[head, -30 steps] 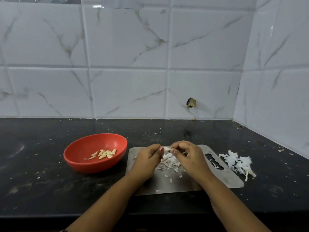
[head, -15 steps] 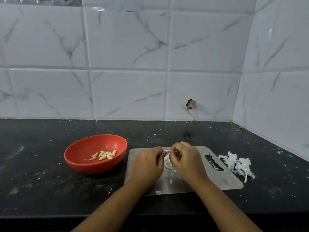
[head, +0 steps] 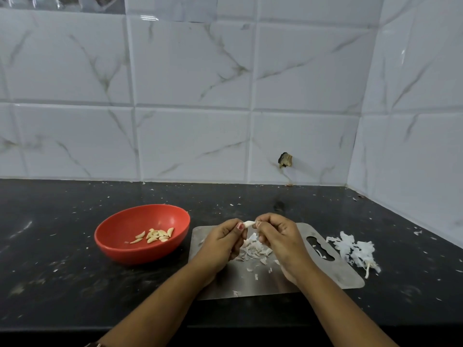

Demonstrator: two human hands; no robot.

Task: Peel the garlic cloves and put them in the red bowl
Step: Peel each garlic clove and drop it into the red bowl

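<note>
Both hands have lifted off the steel board (head: pixel 333 279); left hand (head: pixel 223 242) and right hand (head: pixel 281 236) now pinch one pale garlic clove (head: pixel 248 223) between fingertips above the skins (head: pixel 254 250), seemingly nearly peeled, and the red bowl (head: pixel 120 249) waits left with peeled cloves (head: pixel 156 235)

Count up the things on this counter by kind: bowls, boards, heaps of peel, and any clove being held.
Red bowl: 1
Metal board: 1
Peel heap on the board, another on the counter: 2
Garlic clove, pinched by left hand and right hand: 1
Total: 5
</note>
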